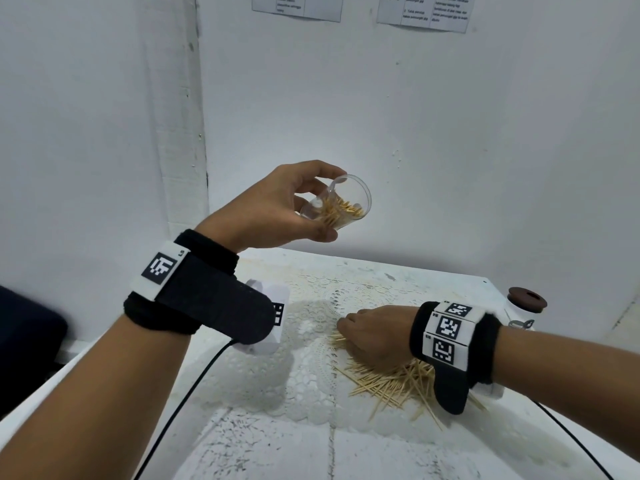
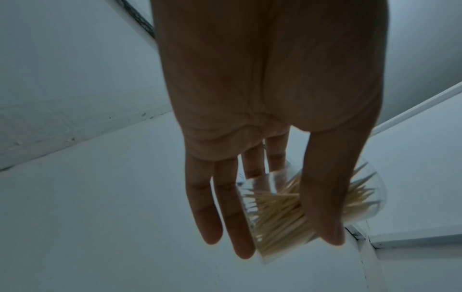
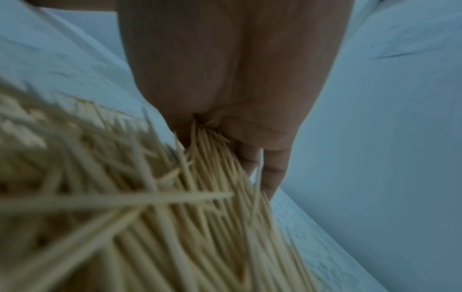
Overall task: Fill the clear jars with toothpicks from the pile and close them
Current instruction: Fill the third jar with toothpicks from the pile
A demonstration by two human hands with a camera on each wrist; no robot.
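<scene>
My left hand (image 1: 287, 206) holds a clear jar (image 1: 341, 204) raised above the table, tilted with its open mouth to the right. The jar (image 2: 300, 209) is partly filled with toothpicks, my thumb on one side and fingers behind it. My right hand (image 1: 367, 332) lies palm down on the far end of the toothpick pile (image 1: 391, 379) on the lace cloth. In the right wrist view its fingers (image 3: 271, 173) curl around a bunch of toothpicks (image 3: 212, 158) from the pile.
A closed white jar with a brown lid (image 1: 526, 299) stands at the table's right edge, behind my right wrist. A white wall rises just behind the table (image 1: 277, 445). Black cables run off both wrist cameras toward me.
</scene>
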